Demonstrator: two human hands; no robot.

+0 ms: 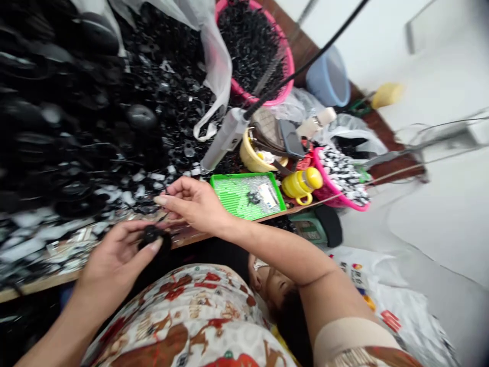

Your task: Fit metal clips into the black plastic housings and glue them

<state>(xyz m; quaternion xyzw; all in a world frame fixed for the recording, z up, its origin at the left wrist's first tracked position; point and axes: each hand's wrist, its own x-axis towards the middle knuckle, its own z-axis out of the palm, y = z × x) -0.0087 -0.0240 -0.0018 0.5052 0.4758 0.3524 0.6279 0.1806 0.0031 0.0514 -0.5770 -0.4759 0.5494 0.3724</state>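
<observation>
My left hand (112, 260) is closed at the table's front edge, with thumb and fingers round a small black round plastic part (153, 235). Just beyond it, my right hand (196, 204) is bent inward, its thumb and fingertips pinched together. Whatever lies between those right fingertips is too small and blurred to name. Black and white plastic pieces (148, 181) are heaped across the table on the far side of both hands. A green tray (233, 196) holding many tiny shiny pieces sits right of my right hand.
Pink basins (292, 66) of small parts, a yellow bowl (254, 158), a yellow bottle (300, 184) and a blue bucket (328, 76) stand to the right. A grey lamp tube (225, 140) on a black stem overhangs the heap. A person's head (282, 293) is beside my lap.
</observation>
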